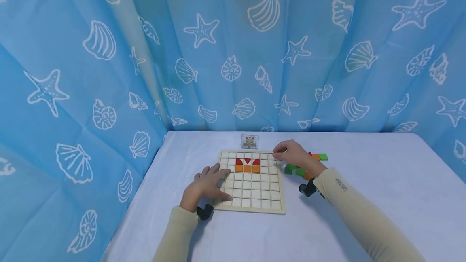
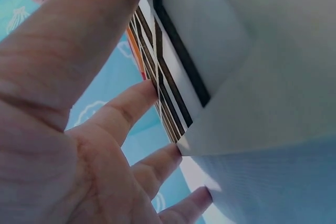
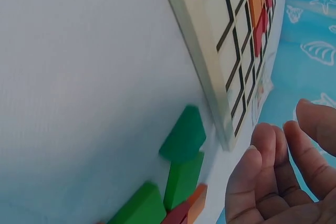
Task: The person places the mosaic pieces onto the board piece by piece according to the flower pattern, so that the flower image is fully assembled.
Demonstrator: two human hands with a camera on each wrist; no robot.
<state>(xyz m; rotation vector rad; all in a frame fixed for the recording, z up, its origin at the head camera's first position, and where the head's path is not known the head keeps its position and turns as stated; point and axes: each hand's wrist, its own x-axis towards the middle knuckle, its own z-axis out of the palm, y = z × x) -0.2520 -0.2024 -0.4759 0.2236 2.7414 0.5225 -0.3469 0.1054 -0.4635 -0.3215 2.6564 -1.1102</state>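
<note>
A pale wooden grid board (image 1: 250, 211) lies on the white table. On it sit several red pieces (image 1: 238, 161) above a row of orange squares (image 1: 247, 168). My left hand (image 1: 209, 183) rests at the board's left side with fingers spread, thumb and fingertips touching its edge and surface. At the upper right corner of the board, my right hand (image 1: 293, 153) pinches a small red piece (image 1: 276, 153), mostly hidden by the fingertips; the right wrist view does not show it. The other fingers of that hand are bent.
Right of the board lie loose green blocks (image 1: 290, 168), with orange and red ones partly under the right forearm. A light green square (image 1: 323, 157) lies at that pile's far end. A small pattern card (image 1: 249, 141) lies behind the board. A blue shell-print curtain (image 1: 233, 104) hangs behind.
</note>
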